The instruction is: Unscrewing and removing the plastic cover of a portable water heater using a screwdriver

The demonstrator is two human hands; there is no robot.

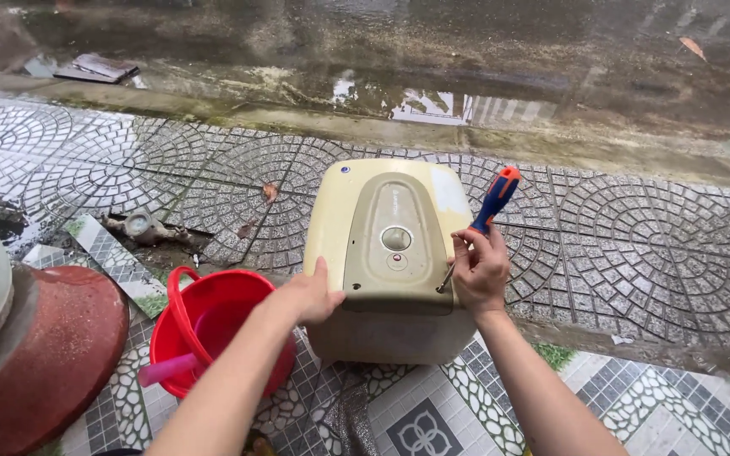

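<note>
A cream, boxy water heater (386,253) with a grey-beige front panel and a round dial stands on patterned paving. My left hand (310,294) rests flat against its lower left side. My right hand (478,268) grips a screwdriver (487,211) with a blue and orange handle. The screwdriver's metal tip touches the panel's lower right corner.
A red bucket (204,325) with a pink scoop handle stands left of the heater. A large red-based pot (40,355) fills the lower left. A broken tile gap with a pipe fitting (141,226) lies behind. Wet road with puddles runs beyond the kerb (399,131).
</note>
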